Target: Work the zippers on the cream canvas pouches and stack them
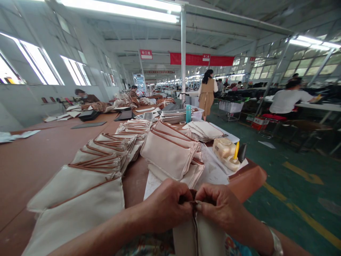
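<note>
Close to my body, my left hand (172, 204) and my right hand (217, 204) meet at the top of a cream fabric piece (210, 234) with a dark seam down its middle. Both hands pinch its brown edge, thumbs and forefingers nearly touching. The piece hangs down in front of my lap, and its lower part runs out of view. Just beyond my hands lies a stack of cream pieces with brown edging (170, 153). To the left, a long overlapping row of similar cream pieces (87, 197) spreads over the brown table (34, 156).
A glue-stained container (225, 151) with a yellow-handled tool (236, 151) stands at the table's right edge. Behind the stack are more cream pieces (204, 131) and a blue bottle (188, 113). A person in a brown dress (207, 92) stands in the aisle; others sit at tables.
</note>
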Action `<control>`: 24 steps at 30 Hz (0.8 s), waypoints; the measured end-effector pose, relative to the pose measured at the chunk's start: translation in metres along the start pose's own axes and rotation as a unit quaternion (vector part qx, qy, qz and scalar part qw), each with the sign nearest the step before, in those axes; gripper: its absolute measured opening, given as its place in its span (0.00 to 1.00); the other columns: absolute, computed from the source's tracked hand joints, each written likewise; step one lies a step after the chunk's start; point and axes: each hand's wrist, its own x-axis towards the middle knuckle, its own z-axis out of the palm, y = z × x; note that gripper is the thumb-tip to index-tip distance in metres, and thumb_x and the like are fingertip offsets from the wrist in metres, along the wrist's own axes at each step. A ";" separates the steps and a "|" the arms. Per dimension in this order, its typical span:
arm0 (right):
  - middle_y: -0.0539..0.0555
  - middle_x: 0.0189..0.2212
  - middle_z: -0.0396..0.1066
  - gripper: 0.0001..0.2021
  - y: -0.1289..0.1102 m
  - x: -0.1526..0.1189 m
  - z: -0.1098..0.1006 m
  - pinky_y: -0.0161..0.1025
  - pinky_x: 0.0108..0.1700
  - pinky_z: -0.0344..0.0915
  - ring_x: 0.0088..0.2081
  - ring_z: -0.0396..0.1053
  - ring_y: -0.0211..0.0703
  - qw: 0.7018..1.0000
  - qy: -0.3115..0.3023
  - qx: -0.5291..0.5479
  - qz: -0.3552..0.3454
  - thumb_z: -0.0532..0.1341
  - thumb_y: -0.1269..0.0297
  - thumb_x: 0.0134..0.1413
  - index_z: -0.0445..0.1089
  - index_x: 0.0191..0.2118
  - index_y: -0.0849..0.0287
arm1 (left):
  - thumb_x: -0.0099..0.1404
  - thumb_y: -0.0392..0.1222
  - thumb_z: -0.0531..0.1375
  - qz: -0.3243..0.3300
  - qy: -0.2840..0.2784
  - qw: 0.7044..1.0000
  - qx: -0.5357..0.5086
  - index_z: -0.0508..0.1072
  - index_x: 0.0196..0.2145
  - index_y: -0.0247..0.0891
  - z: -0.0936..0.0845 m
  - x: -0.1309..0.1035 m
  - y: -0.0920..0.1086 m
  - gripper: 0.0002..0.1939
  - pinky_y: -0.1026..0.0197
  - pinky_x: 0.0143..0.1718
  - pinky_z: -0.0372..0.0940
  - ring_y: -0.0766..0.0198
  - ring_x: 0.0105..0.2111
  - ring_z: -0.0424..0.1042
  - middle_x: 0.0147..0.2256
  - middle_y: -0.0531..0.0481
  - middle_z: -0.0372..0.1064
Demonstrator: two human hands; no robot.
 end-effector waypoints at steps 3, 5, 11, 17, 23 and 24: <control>0.47 0.22 0.63 0.05 -0.003 -0.005 0.004 0.33 0.26 0.53 0.25 0.56 0.36 0.999 0.011 0.027 -0.017 0.62 0.66 0.51 0.69 0.29 0.63 | 0.54 0.37 0.56 -0.010 -0.025 0.998 -0.049 0.73 0.27 0.32 -0.001 0.000 -0.003 0.08 0.69 0.19 0.47 0.71 0.22 0.54 0.21 0.57 0.60; 0.48 0.24 0.64 0.03 -0.007 -0.008 0.005 0.33 0.27 0.56 0.26 0.59 0.36 0.997 0.003 0.048 -0.059 0.61 0.69 0.51 0.69 0.30 0.62 | 0.54 0.37 0.57 -0.013 -0.071 0.990 -0.118 0.73 0.28 0.32 -0.003 -0.001 -0.005 0.06 0.69 0.20 0.49 0.70 0.23 0.54 0.23 0.56 0.60; 0.51 0.31 0.68 0.07 -0.009 -0.017 -0.002 0.34 0.36 0.61 0.33 0.65 0.40 0.961 -0.014 -0.052 -0.271 0.55 0.75 0.54 0.68 0.34 0.58 | 0.69 0.53 0.49 0.006 -0.099 0.967 -0.235 0.73 0.30 0.31 -0.008 -0.005 -0.006 0.24 0.66 0.27 0.54 0.66 0.27 0.57 0.27 0.50 0.63; 0.52 0.29 0.63 0.08 0.002 -0.021 -0.005 0.36 0.34 0.58 0.31 0.61 0.41 0.925 -0.017 -0.190 -0.328 0.53 0.75 0.57 0.65 0.37 0.57 | 0.64 0.65 0.55 0.004 -0.184 0.968 -0.171 0.62 0.24 0.35 -0.014 -0.006 -0.003 0.28 0.65 0.21 0.41 0.71 0.23 0.43 0.22 0.57 0.46; 0.50 0.28 0.64 0.06 0.002 -0.025 -0.006 0.35 0.33 0.56 0.30 0.60 0.39 0.923 -0.014 -0.196 -0.330 0.55 0.76 0.57 0.61 0.35 0.56 | 0.68 0.54 0.55 0.059 -0.207 0.972 -0.095 0.62 0.25 0.35 -0.016 -0.005 -0.002 0.21 0.66 0.22 0.44 0.70 0.24 0.47 0.23 0.57 0.48; 0.50 0.29 0.65 0.05 0.002 -0.026 -0.008 0.35 0.33 0.56 0.30 0.60 0.38 0.935 -0.026 -0.189 -0.300 0.57 0.74 0.56 0.61 0.35 0.56 | 0.68 0.52 0.56 0.073 -0.208 0.972 -0.082 0.62 0.25 0.35 -0.016 -0.006 -0.002 0.20 0.66 0.22 0.44 0.70 0.24 0.48 0.23 0.57 0.49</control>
